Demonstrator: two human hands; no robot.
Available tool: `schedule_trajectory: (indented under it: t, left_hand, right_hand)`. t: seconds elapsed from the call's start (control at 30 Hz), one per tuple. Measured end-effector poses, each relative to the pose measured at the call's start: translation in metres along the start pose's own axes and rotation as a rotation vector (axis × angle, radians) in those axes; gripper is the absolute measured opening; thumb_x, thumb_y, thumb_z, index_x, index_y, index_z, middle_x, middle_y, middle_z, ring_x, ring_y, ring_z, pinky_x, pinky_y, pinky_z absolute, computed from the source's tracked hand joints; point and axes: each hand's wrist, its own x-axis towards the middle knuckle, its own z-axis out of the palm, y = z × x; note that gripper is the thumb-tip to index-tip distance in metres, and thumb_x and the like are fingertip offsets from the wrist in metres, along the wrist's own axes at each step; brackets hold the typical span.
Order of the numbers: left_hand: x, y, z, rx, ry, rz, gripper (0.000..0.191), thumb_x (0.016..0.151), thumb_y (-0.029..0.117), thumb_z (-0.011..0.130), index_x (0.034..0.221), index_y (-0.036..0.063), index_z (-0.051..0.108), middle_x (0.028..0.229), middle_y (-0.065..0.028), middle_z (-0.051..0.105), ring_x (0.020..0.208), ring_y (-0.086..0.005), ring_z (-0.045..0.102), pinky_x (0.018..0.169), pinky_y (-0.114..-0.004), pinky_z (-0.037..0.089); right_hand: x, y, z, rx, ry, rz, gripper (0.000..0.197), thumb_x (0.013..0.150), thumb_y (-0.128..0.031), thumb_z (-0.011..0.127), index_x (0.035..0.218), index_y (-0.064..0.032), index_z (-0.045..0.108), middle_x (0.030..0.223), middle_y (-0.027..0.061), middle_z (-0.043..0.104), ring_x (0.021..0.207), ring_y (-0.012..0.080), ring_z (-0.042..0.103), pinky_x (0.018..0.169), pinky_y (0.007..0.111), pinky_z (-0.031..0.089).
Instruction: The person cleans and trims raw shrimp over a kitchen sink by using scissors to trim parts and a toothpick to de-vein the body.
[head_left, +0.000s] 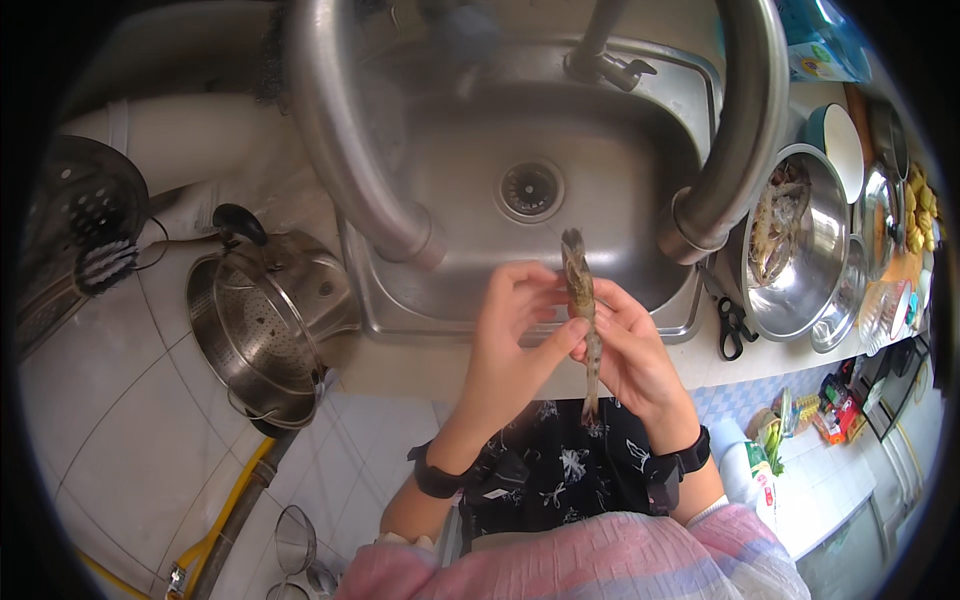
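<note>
Over the front edge of a stainless steel sink (465, 187), a raw whole shrimp (578, 281) is stretched out, head end towards the drain and tail towards me. My left hand (517, 330) presses its thumb on the shrimp's middle, the other fingers curled behind it. From the other side, my right hand (630, 345) pinches the same stretch of body between thumb and fingers. More raw shrimp (776, 225) lie in a steel mixing bowl (821, 300) on the right. Black-handled scissors (731, 322) rest on the counter between sink and bowl.
Two thick curved metal pipes (352, 135) arch over the sink, with a faucet (607, 67) at the back. On the left stand a perforated steel strainer pot (255, 322) and a scrubbing brush (109, 262). Ginger (919, 210), a glass bowl (844, 300) and lids line the right.
</note>
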Motion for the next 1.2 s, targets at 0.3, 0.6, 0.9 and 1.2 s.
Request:
schedule_trajectory:
  t: [0.3, 0.6, 0.9, 1.2]
  left_hand:
    - [0.0, -0.005, 0.006, 0.324, -0.217, 0.146, 0.03, 0.076, 0.002, 0.057, 0.106, 0.0016, 0.055, 0.106, -0.0094, 0.055, 0.092, -0.0176, 0.054, 0.082, -0.029, 0.041]
    - [0.002, -0.009, 0.02, 0.365, -0.166, 0.151, 0.044, 0.072, -0.002, 0.06, 0.115, -0.0013, 0.048, 0.114, -0.0129, 0.052, 0.106, -0.0186, 0.048, 0.092, -0.031, 0.035]
    - [0.004, -0.012, 0.014, 0.108, -0.226, 0.076, 0.06, 0.071, -0.004, 0.058, 0.127, 0.0016, 0.036, 0.122, -0.0156, 0.046, 0.11, -0.0203, 0.047, 0.094, -0.032, 0.035]
    - [0.003, -0.002, 0.015, -0.438, -0.334, -0.065, 0.083, 0.065, -0.011, 0.052, 0.136, 0.0031, 0.012, 0.134, -0.018, 0.029, 0.123, -0.0247, 0.032, 0.1, -0.036, 0.03]
  right_hand:
    - [-0.009, -0.004, -0.006, -0.026, 0.049, -0.028, 0.019, 0.086, -0.006, 0.049, 0.104, -0.0034, 0.045, 0.095, 0.0081, 0.055, 0.083, 0.0134, 0.055, 0.07, 0.024, 0.045]
    - [-0.016, -0.006, -0.017, -0.23, 0.14, -0.094, 0.023, 0.083, -0.007, 0.053, 0.105, -0.0004, 0.049, 0.096, 0.0066, 0.058, 0.082, 0.008, 0.054, 0.069, 0.021, 0.044]
    - [-0.027, -0.014, -0.008, -0.556, 0.17, -0.216, 0.032, 0.077, 0.004, 0.056, 0.108, 0.0045, 0.049, 0.097, 0.0103, 0.057, 0.085, 0.0131, 0.057, 0.077, 0.024, 0.047]
    - [-0.033, -0.023, -0.007, -0.54, 0.19, -0.206, 0.028, 0.078, 0.005, 0.055, 0.106, 0.0063, 0.05, 0.096, 0.0129, 0.058, 0.082, 0.016, 0.059, 0.076, 0.025, 0.048]
